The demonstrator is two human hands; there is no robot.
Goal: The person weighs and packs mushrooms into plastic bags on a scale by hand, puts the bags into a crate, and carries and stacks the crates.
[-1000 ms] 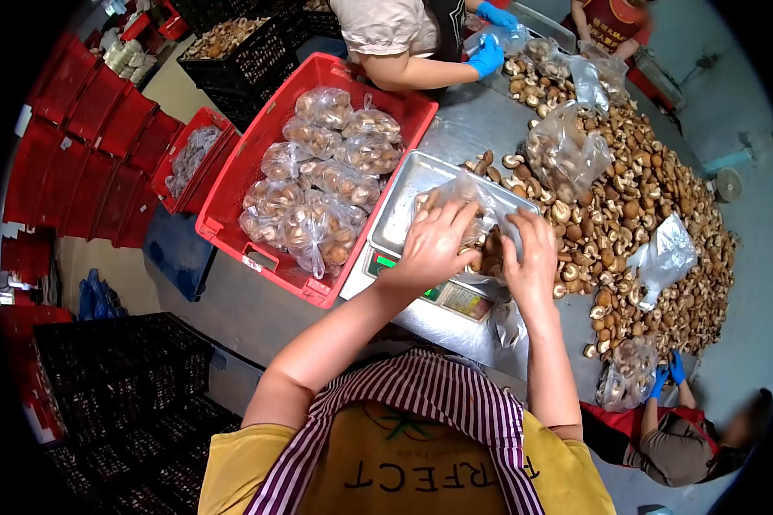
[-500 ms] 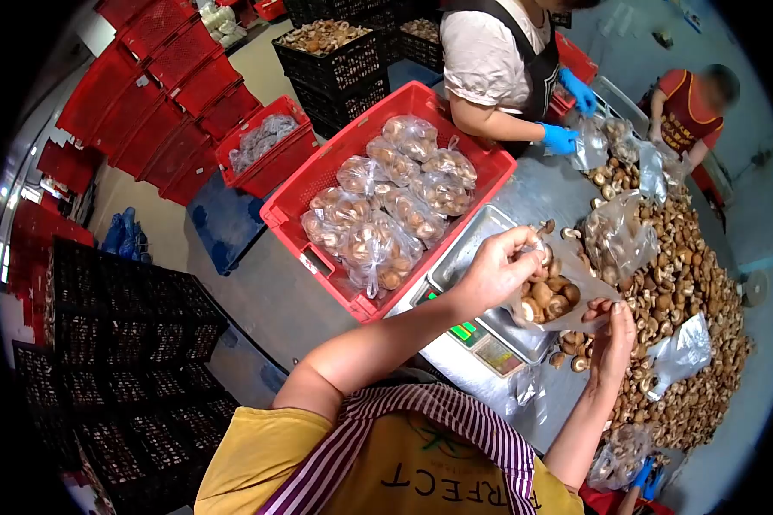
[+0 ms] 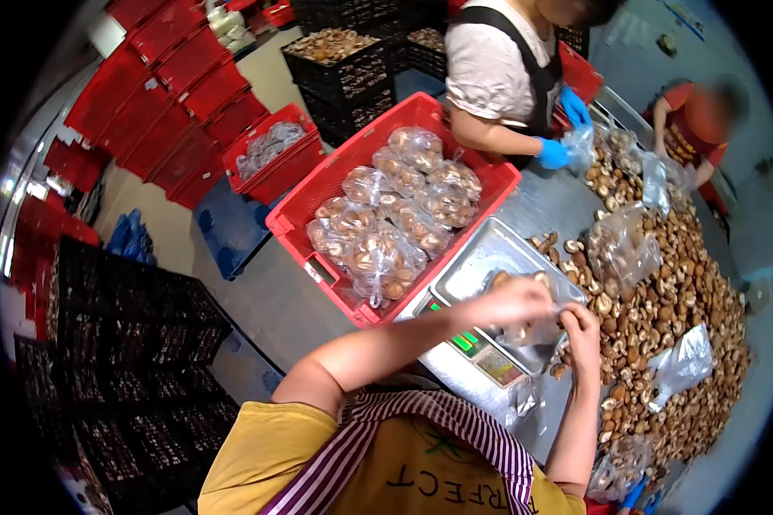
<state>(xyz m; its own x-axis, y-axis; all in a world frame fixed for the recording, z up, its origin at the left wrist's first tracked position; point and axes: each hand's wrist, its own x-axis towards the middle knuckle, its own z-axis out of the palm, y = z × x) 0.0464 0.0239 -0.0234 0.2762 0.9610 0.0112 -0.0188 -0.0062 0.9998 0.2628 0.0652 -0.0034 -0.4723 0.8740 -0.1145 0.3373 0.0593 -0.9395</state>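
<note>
On the scale's metal tray (image 3: 477, 262) sits a clear bag of mushrooms (image 3: 524, 333), its top pinched in the curled fingers of the right hand (image 3: 581, 330). The left hand (image 3: 520, 300) reaches across just above it, palm down and blurred, its grip impossible to tell; beyond lie the worktop (image 3: 541, 196) and loose mushrooms (image 3: 678, 300).

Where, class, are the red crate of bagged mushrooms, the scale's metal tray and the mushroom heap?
Red crate (image 3: 289, 225): head view, on its left corner.
Metal tray (image 3: 476, 261): head view, on its bare floor.
Mushroom heap (image 3: 672, 296): head view, near its middle.
</note>
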